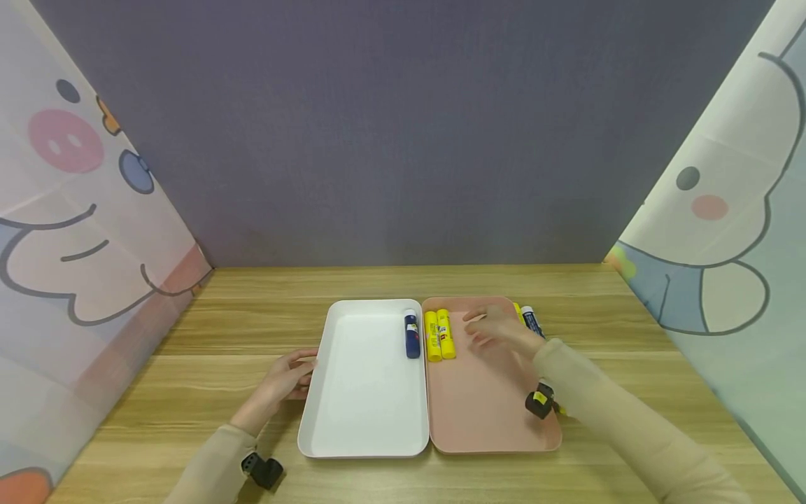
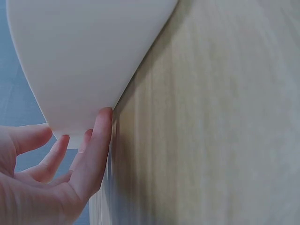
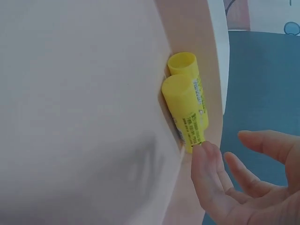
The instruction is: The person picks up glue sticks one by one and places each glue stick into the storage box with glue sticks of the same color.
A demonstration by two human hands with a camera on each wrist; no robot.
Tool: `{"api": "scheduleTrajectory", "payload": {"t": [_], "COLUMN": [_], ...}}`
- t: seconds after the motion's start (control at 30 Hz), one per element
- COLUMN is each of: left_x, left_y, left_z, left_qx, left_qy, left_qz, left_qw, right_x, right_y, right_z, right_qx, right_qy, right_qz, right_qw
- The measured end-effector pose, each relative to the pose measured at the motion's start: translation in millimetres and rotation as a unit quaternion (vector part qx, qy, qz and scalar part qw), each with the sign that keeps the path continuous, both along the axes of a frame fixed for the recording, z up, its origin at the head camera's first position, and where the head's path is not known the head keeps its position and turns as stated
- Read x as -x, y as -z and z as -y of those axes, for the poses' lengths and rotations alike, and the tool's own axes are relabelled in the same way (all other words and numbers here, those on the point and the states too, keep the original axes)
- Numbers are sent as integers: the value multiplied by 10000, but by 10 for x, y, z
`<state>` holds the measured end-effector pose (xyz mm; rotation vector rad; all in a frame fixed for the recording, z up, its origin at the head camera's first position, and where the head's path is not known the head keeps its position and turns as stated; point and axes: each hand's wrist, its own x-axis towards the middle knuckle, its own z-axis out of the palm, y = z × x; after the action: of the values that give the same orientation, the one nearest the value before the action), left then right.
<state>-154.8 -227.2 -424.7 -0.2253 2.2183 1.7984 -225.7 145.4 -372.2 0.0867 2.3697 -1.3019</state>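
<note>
My left hand [image 1: 288, 378] is at the left edge of a white tray [image 1: 365, 442], its fingertips against the outer wall; the left wrist view shows the thumb close to the rim. A dark blue glue stick [image 1: 412, 337] with a white cap lies along the white tray's right wall. Over the far part of a pink tray [image 1: 485, 427] my right hand [image 1: 497, 327] hovers with loosely bent fingers and nothing between them. Left of it, two yellow glue sticks [image 1: 439, 336] lie side by side; in the right wrist view, its fingertips [image 3: 206, 157] overlap their near end.
Both trays stand edge to edge on a wooden table [image 1: 264, 301]. Beyond the pink tray's right wall lie a dark blue glue stick [image 1: 532, 320] and a yellow one [image 1: 519, 312], partly hidden by the right arm. A grey-blue panel [image 1: 403, 140] rises behind the table.
</note>
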Motion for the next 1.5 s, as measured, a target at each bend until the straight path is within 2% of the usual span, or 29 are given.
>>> {"api": "scheduleTrajectory", "payload": {"t": [0.1,0.27,0.4,0.77,1.5], "left_x": [1,4,5,0,2], "left_y": [5,14,15,-9,-4], "left_z": [2,8,11,9,3], "left_qx": [-31,-87,-102,24,62], "left_qy": [-12,22,53,42,-10], "left_qz": [14,-5,-9,-25,-9], "left_qw": [10000,10000,9999,10000,10000], "right_x": [-13,-35,-60,-132,-334], "right_y": [-32,-62,-81,-171,-279], "right_z": [-12,-32,-49,-177,-574], "right_qx": [-98,-323,-301,-79,-364], "right_qy": [-96,-56,-30,-675,-831], "right_qz": [-66,-417,-631,-960,-1451], "right_qw": [9999,9986,9975,9931,9852]}}
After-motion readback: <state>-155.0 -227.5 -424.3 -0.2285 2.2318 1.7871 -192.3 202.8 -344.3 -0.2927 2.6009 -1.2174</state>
